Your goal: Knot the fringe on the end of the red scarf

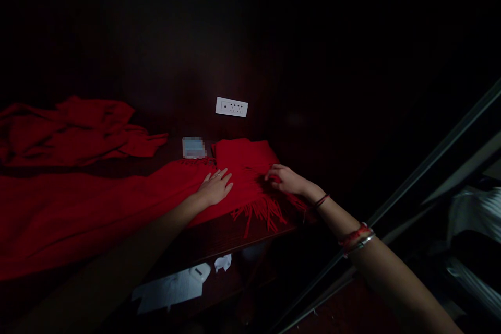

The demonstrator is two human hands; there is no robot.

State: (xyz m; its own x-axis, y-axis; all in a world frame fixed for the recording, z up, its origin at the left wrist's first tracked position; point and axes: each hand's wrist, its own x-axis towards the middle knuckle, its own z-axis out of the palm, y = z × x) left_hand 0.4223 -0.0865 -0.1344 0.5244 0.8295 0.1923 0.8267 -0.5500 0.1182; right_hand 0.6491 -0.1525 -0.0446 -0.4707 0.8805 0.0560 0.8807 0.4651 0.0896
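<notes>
A long red fringed cloth [129, 195] lies spread along a dark wooden shelf, its tassels hanging near the front edge. My left hand [216, 188] rests flat on it with the fingers spread. Near the cloth's right end is my right hand [285, 179], its fingers curled down at the red fabric; whether they pinch any of it is too dark to make out. Just behind both hands sits a folded red cloth [246, 152]. Another red cloth [90, 128] lies crumpled at the back left.
A blurred pale blue item [193, 147] lies by the back wall, below a white wall socket [231, 107]. Under the shelf are white paper [172, 291], a white object [200, 272] and crumpled tissue [223, 262]. A metal-edged frame [434, 148] slants along the right.
</notes>
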